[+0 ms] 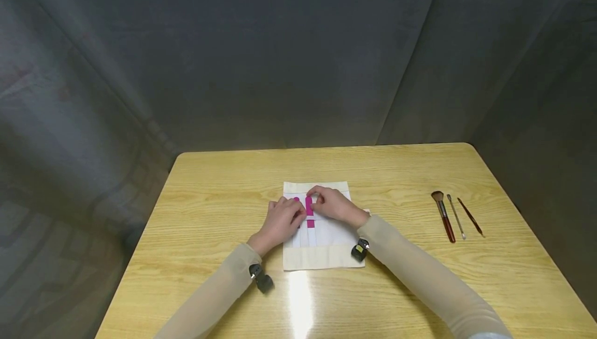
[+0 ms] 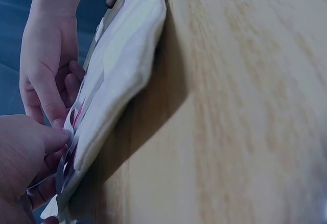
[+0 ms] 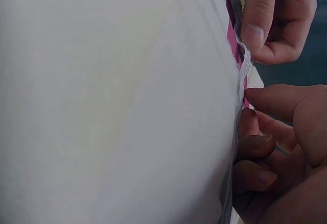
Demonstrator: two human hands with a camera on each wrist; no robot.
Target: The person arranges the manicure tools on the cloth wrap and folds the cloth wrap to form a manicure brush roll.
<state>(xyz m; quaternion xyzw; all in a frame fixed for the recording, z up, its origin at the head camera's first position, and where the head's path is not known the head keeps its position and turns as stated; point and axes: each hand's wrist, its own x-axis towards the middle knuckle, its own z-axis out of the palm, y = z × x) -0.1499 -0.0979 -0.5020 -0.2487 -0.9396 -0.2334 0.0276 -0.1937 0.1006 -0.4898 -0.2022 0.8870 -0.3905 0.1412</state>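
A white cloth holder (image 1: 322, 258) lies spread on the table, with a white elastic band (image 3: 246, 63) across it. One flat magenta stick (image 1: 309, 206) passes under the band, its lower end showing below it. Left of it, a second magenta stick (image 1: 296, 198) is mostly covered by my left hand (image 1: 282, 221). That hand pinches the elastic band between thumb and finger, as the left wrist view shows. My right hand (image 1: 335, 205) holds the first stick's upper part, index finger at its top and thumb along its side. The kind of stick cannot be made out.
To the right on the wooden table (image 1: 210, 199) lie a makeup brush (image 1: 444, 216) with a dark red handle, a thin metal tool (image 1: 456, 216) and a slim dark red tool (image 1: 471, 217). Grey curtains (image 1: 280, 69) hang around the back and sides.
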